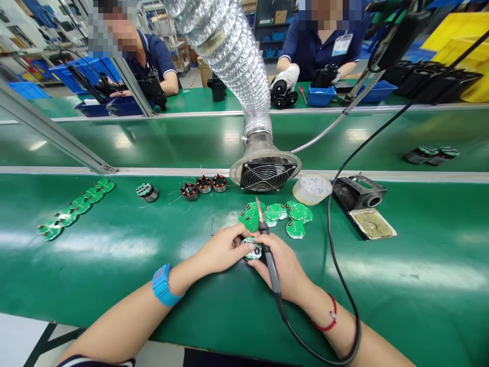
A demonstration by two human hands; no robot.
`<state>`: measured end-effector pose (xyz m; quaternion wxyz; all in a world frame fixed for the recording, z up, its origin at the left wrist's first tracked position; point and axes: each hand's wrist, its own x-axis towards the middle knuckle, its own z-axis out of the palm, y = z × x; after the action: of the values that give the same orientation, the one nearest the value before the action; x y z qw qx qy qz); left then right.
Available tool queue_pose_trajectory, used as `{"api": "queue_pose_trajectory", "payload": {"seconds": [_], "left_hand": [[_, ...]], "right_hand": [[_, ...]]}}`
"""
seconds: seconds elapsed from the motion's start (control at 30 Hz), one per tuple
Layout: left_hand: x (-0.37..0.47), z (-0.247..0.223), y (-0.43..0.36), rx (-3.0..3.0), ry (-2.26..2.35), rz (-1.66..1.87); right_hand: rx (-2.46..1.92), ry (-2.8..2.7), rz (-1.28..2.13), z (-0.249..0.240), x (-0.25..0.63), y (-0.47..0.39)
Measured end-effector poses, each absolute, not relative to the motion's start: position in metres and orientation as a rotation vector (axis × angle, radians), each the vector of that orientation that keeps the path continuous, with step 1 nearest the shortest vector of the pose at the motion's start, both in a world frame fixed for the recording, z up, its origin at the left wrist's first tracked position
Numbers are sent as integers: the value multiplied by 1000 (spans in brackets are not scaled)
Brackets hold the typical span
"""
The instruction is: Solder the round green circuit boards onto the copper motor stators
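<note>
Green board (252, 255) held, sponge (370, 224) in tray (357, 227)

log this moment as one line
left hand: holding round part; right hand: same part, soldering iron; iron tip: off part; green boards: beyond hands

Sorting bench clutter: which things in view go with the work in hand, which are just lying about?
Likely part of the work:
round part, in left hand and right hand
soldering iron, in right hand too
loose green boards, just beyond
iron stand
fan

Apparently just lying about:
white roll, beside the fan
green-topped parts, far right
</note>
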<state>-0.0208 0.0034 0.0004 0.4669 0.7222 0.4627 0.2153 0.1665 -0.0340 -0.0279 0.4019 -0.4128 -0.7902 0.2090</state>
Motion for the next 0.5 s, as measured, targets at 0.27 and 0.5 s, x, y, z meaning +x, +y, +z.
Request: {"api": "queue_pose_trajectory", "payload": {"seconds": [0.27, 0.5], "left_hand": [[-23, -14, 4, 1302, 1100, 617], [-15, -11, 0, 1258, 1159, 693]], "right_hand": [[-1086, -1997, 646, -35, 168, -38], [-1058, -1953, 658, -32, 167, -37]]}}
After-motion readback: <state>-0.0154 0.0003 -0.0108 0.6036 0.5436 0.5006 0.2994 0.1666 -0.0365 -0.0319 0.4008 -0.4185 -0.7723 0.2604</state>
